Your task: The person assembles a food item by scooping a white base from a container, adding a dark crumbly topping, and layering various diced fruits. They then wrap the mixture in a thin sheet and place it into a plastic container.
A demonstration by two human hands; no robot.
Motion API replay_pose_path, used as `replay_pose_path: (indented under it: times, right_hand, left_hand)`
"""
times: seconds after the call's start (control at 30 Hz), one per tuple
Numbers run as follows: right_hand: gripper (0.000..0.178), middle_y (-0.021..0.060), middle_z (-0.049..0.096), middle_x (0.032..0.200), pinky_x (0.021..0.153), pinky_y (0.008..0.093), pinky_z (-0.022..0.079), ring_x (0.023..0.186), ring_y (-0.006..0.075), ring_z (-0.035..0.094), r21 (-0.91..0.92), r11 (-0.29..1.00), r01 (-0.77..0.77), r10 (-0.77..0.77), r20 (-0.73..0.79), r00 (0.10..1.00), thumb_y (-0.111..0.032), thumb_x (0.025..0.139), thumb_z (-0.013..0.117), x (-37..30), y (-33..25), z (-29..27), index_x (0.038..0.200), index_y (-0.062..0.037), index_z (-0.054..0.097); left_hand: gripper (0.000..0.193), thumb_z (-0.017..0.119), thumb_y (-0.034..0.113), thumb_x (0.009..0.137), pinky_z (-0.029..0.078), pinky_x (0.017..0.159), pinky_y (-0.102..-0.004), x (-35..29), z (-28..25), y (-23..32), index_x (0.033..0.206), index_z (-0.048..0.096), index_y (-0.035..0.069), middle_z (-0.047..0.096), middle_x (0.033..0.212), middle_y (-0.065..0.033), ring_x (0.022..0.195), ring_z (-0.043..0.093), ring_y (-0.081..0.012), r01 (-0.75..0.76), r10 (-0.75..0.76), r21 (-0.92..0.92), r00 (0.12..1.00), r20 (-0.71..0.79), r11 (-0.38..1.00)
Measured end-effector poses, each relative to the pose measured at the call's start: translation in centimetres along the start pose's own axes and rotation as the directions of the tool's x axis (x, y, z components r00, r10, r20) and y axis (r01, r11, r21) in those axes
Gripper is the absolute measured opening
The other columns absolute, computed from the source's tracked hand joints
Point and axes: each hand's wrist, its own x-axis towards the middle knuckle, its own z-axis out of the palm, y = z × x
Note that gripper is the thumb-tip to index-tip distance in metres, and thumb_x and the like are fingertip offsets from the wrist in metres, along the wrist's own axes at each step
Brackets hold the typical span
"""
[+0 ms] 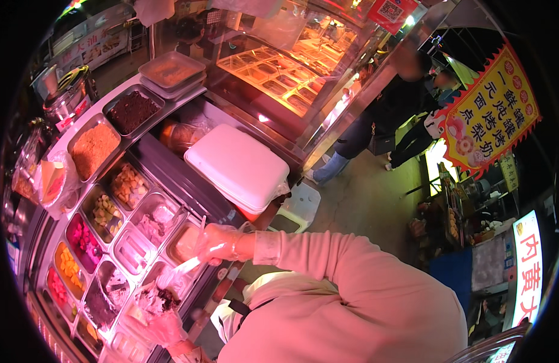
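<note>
My right hand [222,243], in a thin clear glove, is closed around a pale spatula [187,266] whose blade slants down toward the left. My left hand [151,325], also gloved, lies lower and holds a piece of food with dark filling and white cream [156,300]; its exact kind is unclear. The spatula's blade is close to this food, but whether they touch I cannot tell. Under my hands a metal tray [134,247] sits among trays of pale cream [155,224] and dark paste [100,305]. My right hand partly covers a tray of beige filling [184,242].
Fruit-cube trays [128,184] and crumb trays [93,150] fill the counter's left. A white lidded box [238,166] stands beyond my right hand. Behind it rises a lit glass case [279,69]. People [394,103] stand on the walkway at right, near a yellow sign [491,112].
</note>
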Motion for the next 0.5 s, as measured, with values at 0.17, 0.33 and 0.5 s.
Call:
replay_pose_path:
  times: [0.17, 0.33, 0.5]
  right_hand:
    - [0.009, 0.0114, 0.071, 0.076, 0.061, 0.0396, 0.051, 0.066, 0.0231, 0.067, -0.644, 0.762, -0.058, -0.004, -0.093, 0.996, -0.014, 0.082, 0.071, 0.4, 2.4, 0.7, 0.087, -0.0077, 0.074]
    - [0.015, 0.023, 0.065, 0.075, 0.065, 0.0476, 0.051, 0.072, 0.0406, 0.066, -0.732, 0.661, 0.164, -0.206, 0.033, 0.978, -0.011, 0.086, 0.061, 5.0, 6.9, 6.1, 0.079, -0.0023, 0.071]
    - [0.02, 0.0212, 0.067, 0.072, 0.065, 0.0552, 0.053, 0.068, 0.044, 0.067, -0.902, 0.405, 0.148, -0.103, 0.116, 0.988, -0.014, 0.084, 0.058, 11.9, 11.8, 11.5, 0.073, -0.0036, 0.071]
  left_hand:
    - [0.074, 0.047, 0.061, 0.101, 0.043, 0.108, -0.05, -4.1, 3.9, 2.6, 0.148, 0.045, 0.004, 0.053, 0.145, -0.0139, 0.13, 0.051, -0.0311, -0.044, 0.017, -0.487, 0.998, -0.059, 0.873]
    - [0.091, 0.053, 0.068, 0.095, 0.047, 0.105, -0.056, -6.7, 1.8, 4.6, 0.159, 0.032, 0.006, 0.044, 0.156, -0.0156, 0.138, 0.047, -0.0353, -0.254, 0.24, -0.24, 0.967, -0.086, 0.937]
    - [0.093, 0.064, 0.067, 0.09, 0.04, 0.114, -0.0562, -10.3, -2.0, 7.4, 0.153, 0.04, 0.003, 0.046, 0.155, -0.0172, 0.141, 0.044, -0.0377, -0.305, 0.225, -0.423, 0.947, -0.229, 0.853]
